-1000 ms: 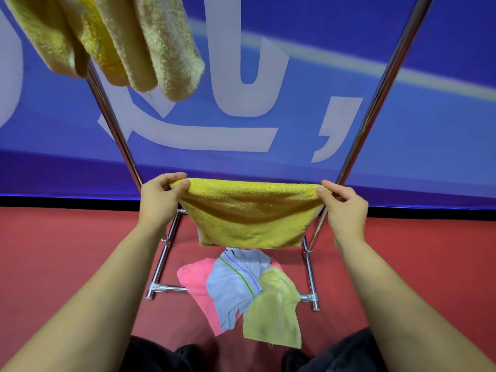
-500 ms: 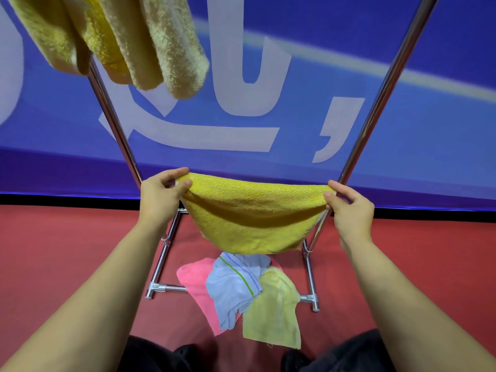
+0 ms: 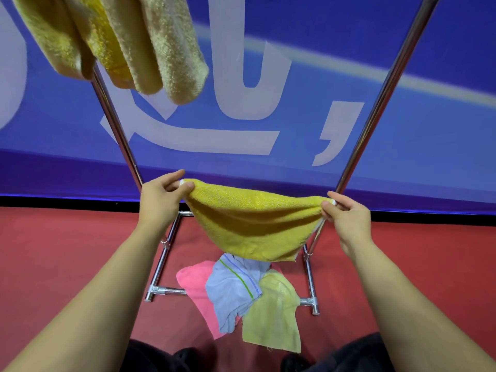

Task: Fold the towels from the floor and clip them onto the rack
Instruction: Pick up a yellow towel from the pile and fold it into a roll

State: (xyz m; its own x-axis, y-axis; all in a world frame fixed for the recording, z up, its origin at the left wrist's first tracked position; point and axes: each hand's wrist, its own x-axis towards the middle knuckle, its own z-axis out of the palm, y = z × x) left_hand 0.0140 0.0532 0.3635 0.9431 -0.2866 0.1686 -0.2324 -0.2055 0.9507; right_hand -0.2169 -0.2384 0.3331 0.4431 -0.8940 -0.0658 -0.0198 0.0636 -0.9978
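I see both hands raised in front of me with a yellow towel (image 3: 257,224) stretched between them. My left hand (image 3: 161,197) pinches the towel's left top corner between thumb and fingers, and my right hand (image 3: 346,216) pinches the right top corner the same way — both are closed on the cloth, well apart from each other. The towel hangs doubled, its upper edge sagging slightly in the middle and its lower edge drooping to a rounded bottom above the pile on the floor. That pile sits on the red floor (image 3: 67,251) between the feet of the rack (image 3: 375,108): a pink towel (image 3: 196,285) on the left, a white towel with green and blue stripes (image 3: 230,288) lying over it, and a pale yellow towel (image 3: 273,315) on the right, partly covering the rack's lower crossbar. The rack's two shiny metal uprights slant up and outward on either side of the held towel. At the top left, several yellowish towels (image 3: 128,41) already hang from high up on the rack, overlapping the left upright. Behind everything stands a blue banner (image 3: 416,135) with large pale lettering — it meets the floor along a dark strip.
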